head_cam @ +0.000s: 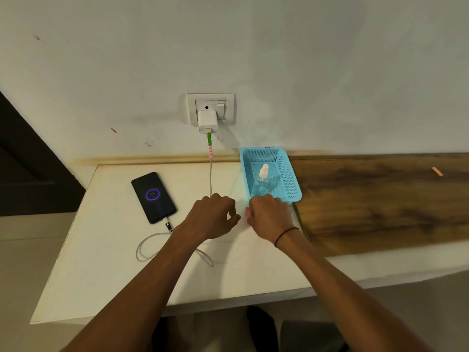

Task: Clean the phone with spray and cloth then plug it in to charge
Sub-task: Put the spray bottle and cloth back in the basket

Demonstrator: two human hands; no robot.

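The black phone [153, 197] lies face up on the white table [101, 262], left of my hands, with a purple charging ring lit on its screen. A white cable [211, 179] runs from its lower end in a loop to the white charger [208, 121] in the wall socket [210, 102]. The clear spray bottle [262, 179] with a white cap stands in the blue basket [289, 174]. My left hand [213, 217] and my right hand [269, 214] sit close together on the table before the basket, fingers curled. Whether they pinch anything is not visible. No cloth is clearly visible.
A wooden counter [380, 199] adjoins the table on the right, with a small orange object [437, 171] on it. The wall rises directly behind. The table's left and front edges drop to the floor. A dark shape [261, 329] shows under the table.
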